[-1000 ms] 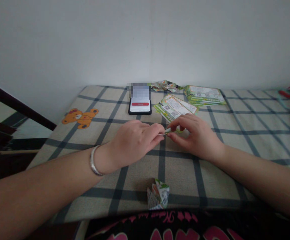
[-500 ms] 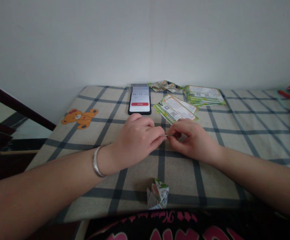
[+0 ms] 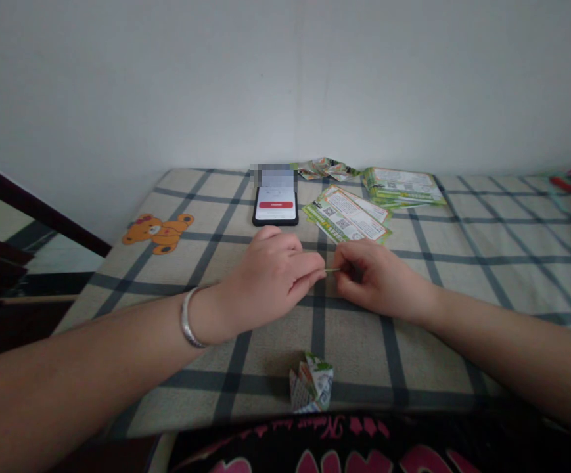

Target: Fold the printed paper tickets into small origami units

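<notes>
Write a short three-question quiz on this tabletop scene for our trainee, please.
1. True or false: The left hand and the right hand both pinch the thin strip.
2. Which lies nearest the front edge of the checked cloth?
A) phone
B) folded paper piece
C) bear picture
3. Fill in: The silver bracelet is on the ____ wrist.
Key: 1 true; 2 B; 3 left.
</notes>
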`<control>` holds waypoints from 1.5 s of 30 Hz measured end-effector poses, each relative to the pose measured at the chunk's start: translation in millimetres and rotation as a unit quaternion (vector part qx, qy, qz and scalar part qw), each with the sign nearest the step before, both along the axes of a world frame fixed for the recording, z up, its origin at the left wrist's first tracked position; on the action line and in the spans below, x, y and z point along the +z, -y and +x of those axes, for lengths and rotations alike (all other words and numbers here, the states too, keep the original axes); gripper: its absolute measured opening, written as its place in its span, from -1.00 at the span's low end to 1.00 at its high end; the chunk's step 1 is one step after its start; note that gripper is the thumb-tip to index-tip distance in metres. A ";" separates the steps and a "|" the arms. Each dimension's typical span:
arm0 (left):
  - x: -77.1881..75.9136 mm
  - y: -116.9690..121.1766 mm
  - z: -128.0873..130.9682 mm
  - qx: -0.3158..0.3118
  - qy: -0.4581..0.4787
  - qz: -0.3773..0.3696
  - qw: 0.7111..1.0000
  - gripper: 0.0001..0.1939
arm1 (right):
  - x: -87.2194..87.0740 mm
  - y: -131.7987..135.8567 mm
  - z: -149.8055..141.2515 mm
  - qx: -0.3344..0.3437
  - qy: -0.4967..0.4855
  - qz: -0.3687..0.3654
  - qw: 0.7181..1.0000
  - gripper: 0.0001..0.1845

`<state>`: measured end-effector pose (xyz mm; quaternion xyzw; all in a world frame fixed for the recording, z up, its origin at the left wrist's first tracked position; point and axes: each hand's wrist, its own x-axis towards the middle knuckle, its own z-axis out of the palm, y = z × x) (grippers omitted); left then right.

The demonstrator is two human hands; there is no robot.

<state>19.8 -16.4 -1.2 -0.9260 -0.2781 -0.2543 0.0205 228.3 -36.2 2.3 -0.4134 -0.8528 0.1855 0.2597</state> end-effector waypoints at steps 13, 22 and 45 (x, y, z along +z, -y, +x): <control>2.1 -4.1 -3.4 0.007 0.048 -0.083 0.995 -0.93 | -1.9 -4.4 5.9 -0.039 -0.074 0.033 0.996 -0.92; -0.6 -3.6 -6.1 0.040 0.108 -0.135 0.984 -0.74 | -5.7 -7.1 8.7 -0.097 -0.102 0.021 0.990 -0.96; -1.0 -6.3 -5.6 0.042 0.138 -0.206 0.968 -0.89 | -11.5 -10.9 12.0 -0.104 -0.121 -0.007 0.987 -0.91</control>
